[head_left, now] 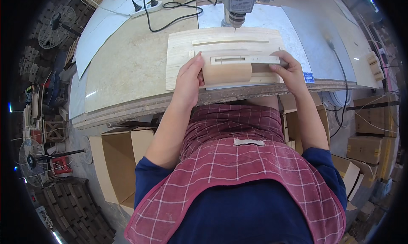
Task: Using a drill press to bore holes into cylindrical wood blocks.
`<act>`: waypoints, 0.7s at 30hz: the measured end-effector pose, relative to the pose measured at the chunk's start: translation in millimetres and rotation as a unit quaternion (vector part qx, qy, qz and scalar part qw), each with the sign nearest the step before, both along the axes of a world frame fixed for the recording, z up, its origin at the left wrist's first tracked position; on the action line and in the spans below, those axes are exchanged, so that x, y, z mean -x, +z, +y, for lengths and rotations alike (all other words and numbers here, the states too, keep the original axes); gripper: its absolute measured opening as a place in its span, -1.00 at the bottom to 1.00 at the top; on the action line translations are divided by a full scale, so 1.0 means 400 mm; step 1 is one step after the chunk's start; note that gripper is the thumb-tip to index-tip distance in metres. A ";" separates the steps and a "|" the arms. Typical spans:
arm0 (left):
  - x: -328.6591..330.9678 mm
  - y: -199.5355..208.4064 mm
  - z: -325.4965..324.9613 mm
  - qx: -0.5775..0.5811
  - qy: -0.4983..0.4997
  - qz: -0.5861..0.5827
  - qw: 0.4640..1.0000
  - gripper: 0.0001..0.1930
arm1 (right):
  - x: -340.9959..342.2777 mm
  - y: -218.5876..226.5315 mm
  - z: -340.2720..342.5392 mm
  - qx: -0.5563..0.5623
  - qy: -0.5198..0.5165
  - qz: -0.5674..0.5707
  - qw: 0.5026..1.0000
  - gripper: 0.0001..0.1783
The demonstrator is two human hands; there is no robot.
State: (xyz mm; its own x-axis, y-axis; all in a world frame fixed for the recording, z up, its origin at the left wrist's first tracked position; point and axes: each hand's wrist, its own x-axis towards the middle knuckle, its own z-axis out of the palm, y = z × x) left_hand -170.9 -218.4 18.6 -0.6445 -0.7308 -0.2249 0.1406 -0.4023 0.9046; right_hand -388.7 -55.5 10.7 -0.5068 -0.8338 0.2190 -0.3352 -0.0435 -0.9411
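Left hand [191,76] holding left end of wooden block [227,73]; right hand [292,70] pinching right end of pale slotted strip [263,59] along block's far side. Both pieces over plywood board [177,53], near counter's [127,59] front edge. Drill [241,1] above board's far edge. Power strip [146,9] toward counter's far edge, left of drill.
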 end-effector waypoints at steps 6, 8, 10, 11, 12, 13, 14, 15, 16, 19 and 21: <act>0.090 -0.053 -0.038 0.273 -0.062 -0.111 0.953 -0.27 | 0.085 -0.053 -0.075 -0.008 -0.063 0.051 0.997 -0.73; 0.102 -0.075 -0.035 0.385 -0.037 -0.153 0.909 -0.17 | 0.103 -0.062 -0.085 -0.002 -0.059 0.047 0.997 -0.72; 0.115 -0.086 -0.029 0.389 -0.018 -0.144 0.910 -0.18 | 0.115 -0.064 -0.093 0.001 -0.055 0.042 0.998 -0.71; 0.119 -0.087 -0.026 0.393 -0.002 -0.135 0.910 -0.18 | 0.118 -0.061 -0.096 0.000 -0.054 0.014 0.998 -0.71; 0.119 -0.085 -0.024 0.391 0.000 -0.135 0.910 -0.18 | 0.118 -0.060 -0.100 -0.001 -0.053 -0.015 0.998 -0.70; 0.124 -0.066 -0.019 0.319 -0.001 -0.126 0.939 -0.21 | 0.121 -0.062 -0.106 -0.004 -0.052 -0.013 0.999 -0.70; 0.127 -0.055 -0.017 0.245 -0.002 -0.116 0.962 -0.23 | 0.121 -0.066 -0.114 -0.007 -0.059 0.004 0.998 -0.70; 0.127 -0.055 -0.021 0.242 -0.001 -0.115 0.963 -0.23 | 0.119 -0.070 -0.122 -0.010 -0.067 0.022 0.998 -0.70; 0.123 -0.052 -0.030 0.227 -0.004 -0.094 0.969 -0.24 | 0.116 -0.072 -0.132 -0.011 -0.067 0.024 0.997 -0.70; 0.122 -0.068 -0.039 0.199 -0.008 -0.047 0.979 -0.24 | 0.113 -0.076 -0.153 0.011 -0.063 0.057 0.996 -0.70; 0.124 -0.090 -0.042 0.187 -0.009 -0.023 0.982 -0.22 | 0.113 -0.079 -0.157 0.007 -0.050 0.035 0.998 -0.69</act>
State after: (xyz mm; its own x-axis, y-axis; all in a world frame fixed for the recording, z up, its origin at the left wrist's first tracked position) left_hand -220.4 -235.3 -17.2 -0.6529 -0.7569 0.0278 0.0924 -0.0431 0.9948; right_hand -433.9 -118.3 -20.9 -0.5706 -0.7764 0.2678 -0.4030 -0.0194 -0.9150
